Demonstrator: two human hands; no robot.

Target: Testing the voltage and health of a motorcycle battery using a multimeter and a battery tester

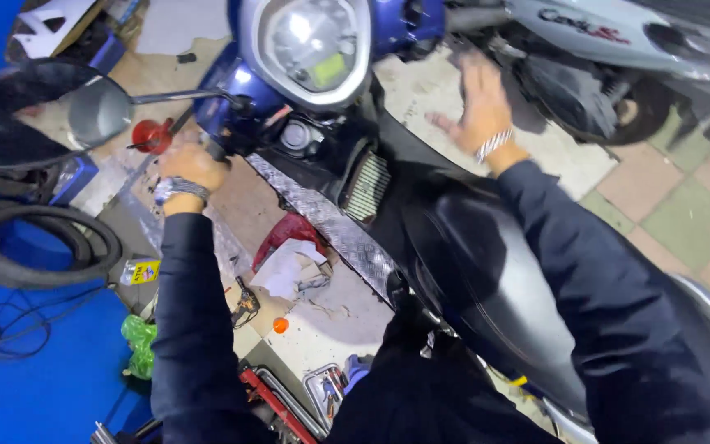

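Note:
A blue scooter with a black seat [486, 263] and a round instrument dial [310, 41] fills the middle of the view. My left hand [193, 164] is closed around the left handlebar grip, just under the red lever end [151, 135] and the mirror stalk [182, 97]. My right hand [480, 99] hovers blurred above the scooter's right side with fingers spread, holding nothing. Both arms wear dark sleeves and a wristband each.
A round black mirror [34, 111] sticks out at left. Tyres [34, 247] lie on a blue floor. Rags, paper and small tools [289, 263] litter the ground beside a checker-plate footboard [322, 222]. A silver scooter [618, 33] is parked at top right.

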